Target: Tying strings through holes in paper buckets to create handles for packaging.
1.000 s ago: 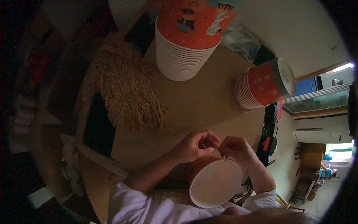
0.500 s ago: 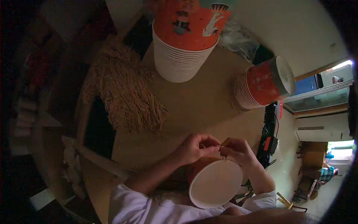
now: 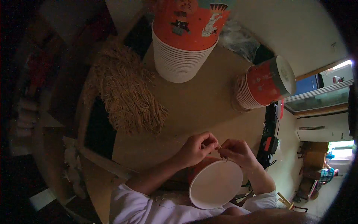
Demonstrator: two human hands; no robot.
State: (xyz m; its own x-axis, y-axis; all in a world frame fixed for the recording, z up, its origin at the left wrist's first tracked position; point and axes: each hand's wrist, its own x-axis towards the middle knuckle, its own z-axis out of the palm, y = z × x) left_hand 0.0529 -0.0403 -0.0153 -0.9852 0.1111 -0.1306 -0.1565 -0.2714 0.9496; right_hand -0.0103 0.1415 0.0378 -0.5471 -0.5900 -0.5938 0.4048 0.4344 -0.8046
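Observation:
Between my forearms rests a paper bucket (image 3: pixel 216 184), its round white face toward me and a strip of orange side showing behind. Just above its edge, my left hand (image 3: pixel 199 150) pinches a thin brown cord (image 3: pixel 219 148), thumb against forefinger. My right hand (image 3: pixel 237 152) is closed on the same cord close by, its fingers curled. A small loop of cord (image 3: pixel 225 159) hangs at the bucket's edge below the right fingers. How the cord is fixed to the bucket is too small to make out.
A thick bundle of brown cords (image 3: pixel 128 93) lies on the tabletop (image 3: pixel 194 108) at left. A tall stack of orange-and-white buckets (image 3: pixel 182 56) stands at the far side, a shorter stack (image 3: pixel 263 84) at right. Crumpled clear plastic (image 3: pixel 238 41) lies behind. A distant person (image 3: pixel 327 174) is at right.
My left hand has drawn slightly left and up, so the gap between my fingertips is a little wider. My right hand and the bucket have hardly moved.

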